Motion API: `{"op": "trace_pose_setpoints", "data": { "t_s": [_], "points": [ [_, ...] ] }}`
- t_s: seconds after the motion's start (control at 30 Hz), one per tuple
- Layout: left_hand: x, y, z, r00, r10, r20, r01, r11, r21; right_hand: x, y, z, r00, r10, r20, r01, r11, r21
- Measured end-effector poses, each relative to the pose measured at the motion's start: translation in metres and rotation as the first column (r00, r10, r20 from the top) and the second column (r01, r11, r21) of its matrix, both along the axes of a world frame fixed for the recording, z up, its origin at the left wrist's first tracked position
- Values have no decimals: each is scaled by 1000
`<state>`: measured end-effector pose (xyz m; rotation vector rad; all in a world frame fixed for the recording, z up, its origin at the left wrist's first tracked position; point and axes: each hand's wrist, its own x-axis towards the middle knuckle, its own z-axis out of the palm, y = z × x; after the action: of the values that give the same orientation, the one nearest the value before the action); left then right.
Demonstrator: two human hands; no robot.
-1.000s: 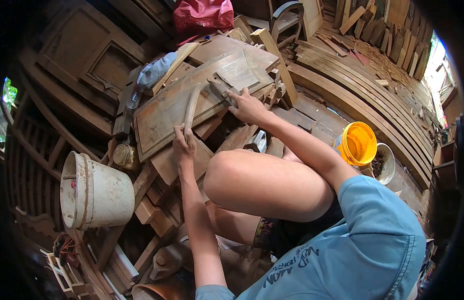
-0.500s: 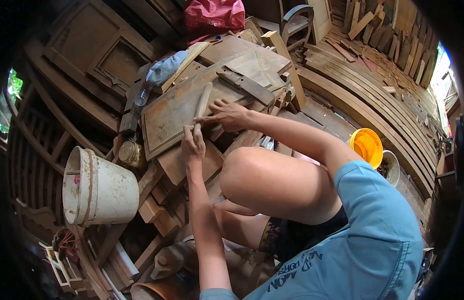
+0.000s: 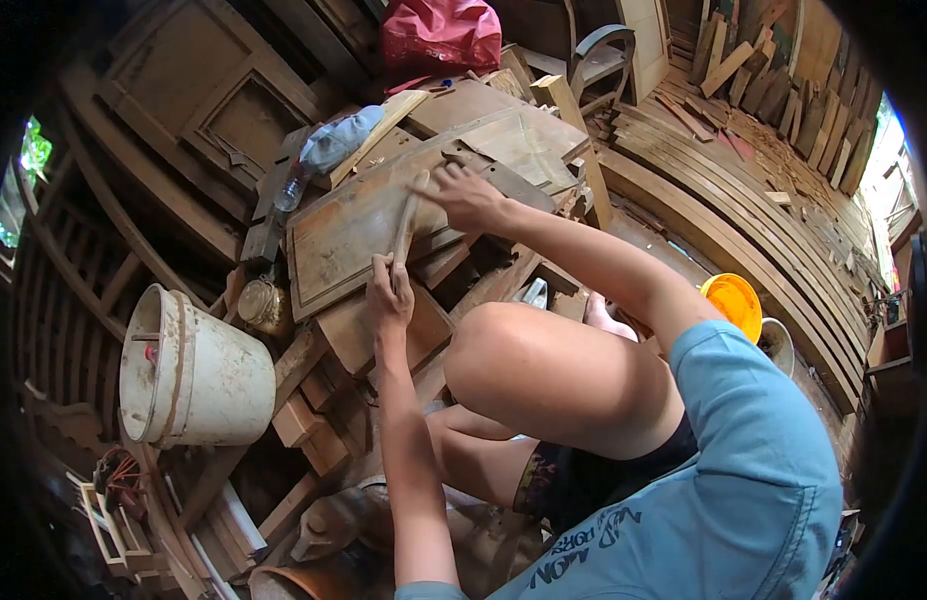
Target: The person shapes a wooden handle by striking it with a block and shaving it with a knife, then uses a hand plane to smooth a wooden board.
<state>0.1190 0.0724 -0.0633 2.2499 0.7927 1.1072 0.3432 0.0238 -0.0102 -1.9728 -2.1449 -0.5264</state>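
Note:
A pale, narrow wooden piece (image 3: 408,222) stands slanted over a worn wooden panel (image 3: 328,245). Its lower end is in my left hand (image 3: 390,292), with the fingers wrapped round it. My right hand (image 3: 465,198) is at the upper end of the piece, its fingers bent against it; what the fingertips hold, if anything, is too small to make out. A dark wooden bar lies behind my right hand, partly covered by it.
A dirty white bucket (image 3: 218,375) stands at the left, beside a lidded jar (image 3: 262,303). Behind the panel are a blue cloth (image 3: 340,138) and a red bag (image 3: 441,38). A yellow container (image 3: 731,306) is at the right, near long stacked boards (image 3: 723,215).
My right hand has moved up along the wooden piece to its upper end. My left hand stays on the lower end. The view has shifted slightly.

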Motion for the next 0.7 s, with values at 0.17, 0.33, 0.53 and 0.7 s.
{"op": "trace_pose_setpoints", "data": {
  "t_s": [0.17,0.33,0.53,0.7],
  "points": [
    [0,-2,0,1000,3,2,-3,1000,5,32,20,-16,962,-266,63,249,949,191],
    [-1,-5,1,998,33,-46,-34,999,-25,40,-7,31,910,-209,-358,261,960,103],
    [-1,1,-4,999,25,-42,-24,999,20,79,-15,-3,830,58,-555,154,932,328],
    [0,2,-3,1000,3,-20,-2,999,49,87,-17,-4,599,-14,-801,233,960,158]
  ]
}}
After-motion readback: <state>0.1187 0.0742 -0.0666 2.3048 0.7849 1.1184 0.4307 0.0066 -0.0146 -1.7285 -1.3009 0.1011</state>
